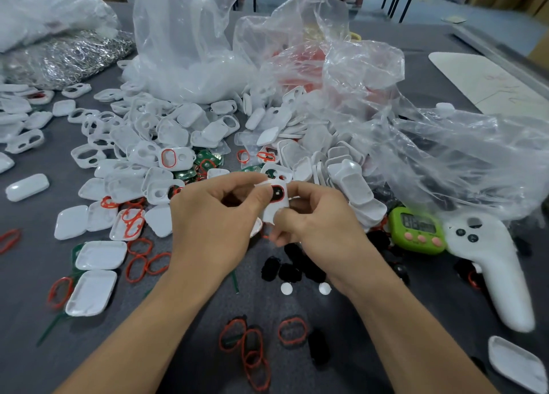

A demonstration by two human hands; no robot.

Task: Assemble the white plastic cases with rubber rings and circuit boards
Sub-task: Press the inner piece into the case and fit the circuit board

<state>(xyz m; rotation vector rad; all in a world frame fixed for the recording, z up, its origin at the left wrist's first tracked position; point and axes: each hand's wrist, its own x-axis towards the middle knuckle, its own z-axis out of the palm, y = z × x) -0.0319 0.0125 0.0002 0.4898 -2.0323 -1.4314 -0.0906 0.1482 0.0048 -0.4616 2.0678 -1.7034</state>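
Here, both hands met above the middle of the counter (29, 274), holding one white case (274, 206) clear of the surface.

- Left hand (214, 215): fingers (258, 197) curled, with thumb and forefinger pinching the case's upper left edge.
- Right hand (315, 224): fingers (300, 191) clamped on the right and lower edges.
- Case: a red rubber ring (277, 192) rimmed a dark oval opening in its face. Whether the ring sat fully in its groove could not be told.

Judged step: seating or checking the ring in this case half, so early to mid assembly for this unit. The likely next move was fitting a circuit board. That called for one hand to let go and reach the green circuit boards (208, 158) lying just beyond the hands, while the other kept the case level so the ring did not pop out.

Surface: the counter was dark grey felt-like material — heavily littered.

- A heap of white cases (178, 132) spilled from clear plastic bags (356, 81) at the far side.
- Loose red rings (252, 349) lay near the forearms.
- Black pads (297, 268) sat under the right wrist.
- A green timer (417, 230) stood beside a white controller (499, 268), to the right.
- A bag of metal rings (68, 57) lay at far left.

Room: cardboard boxes and dark furniture legs stood behind the counter.
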